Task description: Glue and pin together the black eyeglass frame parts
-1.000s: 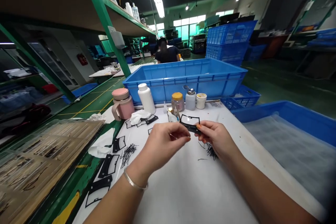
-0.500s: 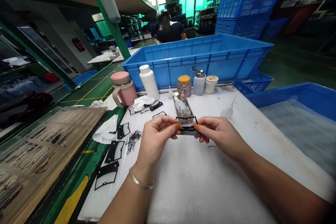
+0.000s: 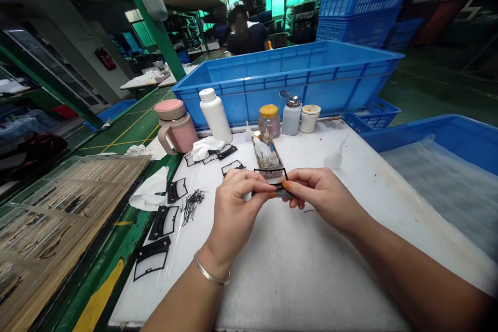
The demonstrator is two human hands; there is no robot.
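A thin black frame-shaped part [image 3: 272,177] is held over the white table [image 3: 295,264] between both hands. My left hand [image 3: 237,205] pinches its left end with thumb and fingers closed. My right hand [image 3: 321,194] pinches its right end the same way. Similar black frame parts [image 3: 163,220] lie in a row on the table's left side, beside a small pile of thin black trimmings [image 3: 192,205]. A small open tray [image 3: 266,158] with bits inside sits just behind the held part.
A pink mug [image 3: 175,124], white bottle [image 3: 216,114], yellow-capped jar [image 3: 269,119], dispenser bottle [image 3: 291,114] and small tub [image 3: 310,118] stand before a big blue crate [image 3: 288,83]. Another lined blue crate [image 3: 443,166] is right. Trays [image 3: 58,207] lie left. A person [image 3: 245,31] works behind.
My left hand closed in and took the frame's left end, so both hands now pinch it. The view tilted down and the hands with the part sit nearer the small tray.
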